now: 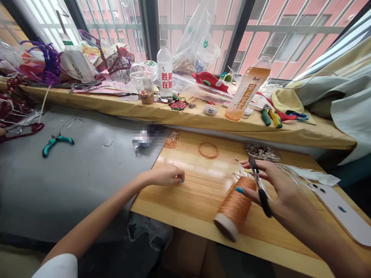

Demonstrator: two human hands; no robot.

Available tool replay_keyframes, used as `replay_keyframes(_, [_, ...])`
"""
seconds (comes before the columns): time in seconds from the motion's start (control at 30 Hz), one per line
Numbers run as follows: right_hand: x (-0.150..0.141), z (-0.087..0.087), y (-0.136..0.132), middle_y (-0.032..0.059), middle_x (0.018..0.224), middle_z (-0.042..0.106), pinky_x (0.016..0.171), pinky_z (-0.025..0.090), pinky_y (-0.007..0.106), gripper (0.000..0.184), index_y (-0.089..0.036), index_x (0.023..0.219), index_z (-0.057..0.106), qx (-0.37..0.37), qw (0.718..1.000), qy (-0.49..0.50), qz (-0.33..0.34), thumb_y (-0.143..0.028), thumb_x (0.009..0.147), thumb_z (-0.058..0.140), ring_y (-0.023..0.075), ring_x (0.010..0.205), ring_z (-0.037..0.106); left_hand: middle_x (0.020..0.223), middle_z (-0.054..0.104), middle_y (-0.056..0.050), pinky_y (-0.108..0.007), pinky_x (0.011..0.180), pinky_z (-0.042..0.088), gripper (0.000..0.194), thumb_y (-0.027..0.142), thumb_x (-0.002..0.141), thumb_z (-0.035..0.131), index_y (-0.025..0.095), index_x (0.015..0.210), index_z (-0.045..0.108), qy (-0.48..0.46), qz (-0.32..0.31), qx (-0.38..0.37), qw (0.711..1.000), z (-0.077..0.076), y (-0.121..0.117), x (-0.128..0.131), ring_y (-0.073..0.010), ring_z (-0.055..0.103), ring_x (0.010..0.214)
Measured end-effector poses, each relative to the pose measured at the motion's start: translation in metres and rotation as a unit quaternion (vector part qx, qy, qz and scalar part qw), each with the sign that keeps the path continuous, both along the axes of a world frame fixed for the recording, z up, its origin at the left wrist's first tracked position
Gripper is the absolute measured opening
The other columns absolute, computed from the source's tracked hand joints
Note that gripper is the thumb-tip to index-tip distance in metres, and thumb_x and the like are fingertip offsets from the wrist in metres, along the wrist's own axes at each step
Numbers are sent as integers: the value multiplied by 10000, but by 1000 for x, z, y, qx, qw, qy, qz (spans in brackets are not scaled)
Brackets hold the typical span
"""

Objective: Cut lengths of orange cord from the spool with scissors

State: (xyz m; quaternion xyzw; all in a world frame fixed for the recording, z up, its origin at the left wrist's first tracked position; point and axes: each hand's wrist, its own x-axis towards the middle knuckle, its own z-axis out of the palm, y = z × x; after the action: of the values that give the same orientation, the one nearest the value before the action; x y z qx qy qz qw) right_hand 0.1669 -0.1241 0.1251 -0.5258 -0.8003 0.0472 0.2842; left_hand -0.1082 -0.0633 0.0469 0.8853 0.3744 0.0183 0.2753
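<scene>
My right hand (275,185) is closed around small black-handled scissors (259,185) and rests against a spool of orange thread (234,206) lying on its side on the wooden board (197,193). My left hand (166,175) sits on the board with fingers curled in a pinch; what it pinches is too small to make out. A coil of copper wire (208,150) and a bundle of short copper wire pieces (172,139) lie farther back on the board.
A clear tray of beads (262,151) sits behind my right hand, a white phone (342,212) at the right. Teal pliers (56,143) lie on the grey table. The sill holds a water bottle (164,71), an orange drink bottle (247,90), a plastic cup (144,85) and pliers (271,117).
</scene>
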Motion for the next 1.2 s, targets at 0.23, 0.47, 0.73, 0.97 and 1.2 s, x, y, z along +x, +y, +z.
replay_keyframes(0.23, [1, -74, -4, 112, 1013, 568, 848, 388, 418, 372, -176, 997, 467, -44, 996, 16, -73, -439, 737, 504, 258, 973, 516, 759, 607, -22, -236, 589, 353, 221, 226, 789, 345, 187, 846, 555, -23, 198, 29, 980, -14, -40, -5, -150, 533, 681])
replay_keyframes(0.47, [17, -68, -14, 78, 1044, 568, 858, 409, 339, 313, -204, 990, 473, -140, 977, 159, 16, -416, 760, 490, 212, 1008, 514, 666, 543, 5, -198, 460, 302, 187, 342, 755, 473, 173, 801, 541, -269, 325, -127, 898, -18, -71, -29, -76, 390, 479])
replay_keyframes(0.73, [16, -61, -33, 115, 1070, 563, 838, 427, 373, 352, -175, 1046, 500, -92, 985, -63, 134, -210, 698, 542, 239, 1009, 507, 901, 606, -70, -161, 353, 284, 44, 188, 729, 506, 144, 735, 507, -608, 313, -279, 674, -1, -68, -35, -18, 350, 389])
replay_keyframes(0.97, [8, -39, -28, 77, 938, 592, 729, 434, 348, 386, -177, 938, 548, -68, 963, -216, 149, -43, 581, 486, 231, 902, 515, 937, 602, -75, -139, 386, 411, 91, 114, 721, 455, 148, 760, 530, -680, 223, -255, 650, 45, -38, -19, -92, 521, 615])
replay_keyframes(1.2, [2, -36, -13, 43, 854, 571, 620, 413, 301, 241, -201, 868, 554, -89, 959, -238, 123, -133, 637, 543, 206, 797, 510, 853, 611, -54, -139, 425, 450, 68, 139, 758, 437, 150, 754, 505, -673, 231, -202, 673, 83, -15, -7, -97, 567, 664])
